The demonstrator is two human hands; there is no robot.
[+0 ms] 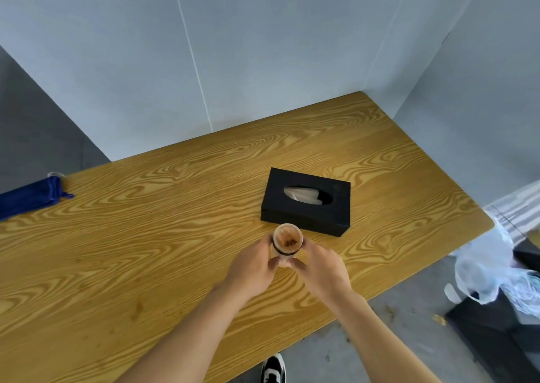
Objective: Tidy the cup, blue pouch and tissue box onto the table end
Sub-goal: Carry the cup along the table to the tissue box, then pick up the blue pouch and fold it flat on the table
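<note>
A small clear cup point(287, 240) with brown residue inside and a dark band stands upright near the middle of the wooden table point(175, 236). My left hand point(253, 268) and my right hand point(320, 268) wrap around its lower part from either side. Just behind the cup lies a black tissue box point(306, 201) with a tissue showing in its oval slot. A blue pouch point(29, 194) with a drawstring lies at the far left end of the table, partly cut off by the frame edge.
Grey panel walls point(263, 61) close off the back and right side of the table. Off the right edge are a white plastic bag point(491, 268) and a dark box point(496, 333) on the floor. My shoe point(273, 368) shows below the front edge.
</note>
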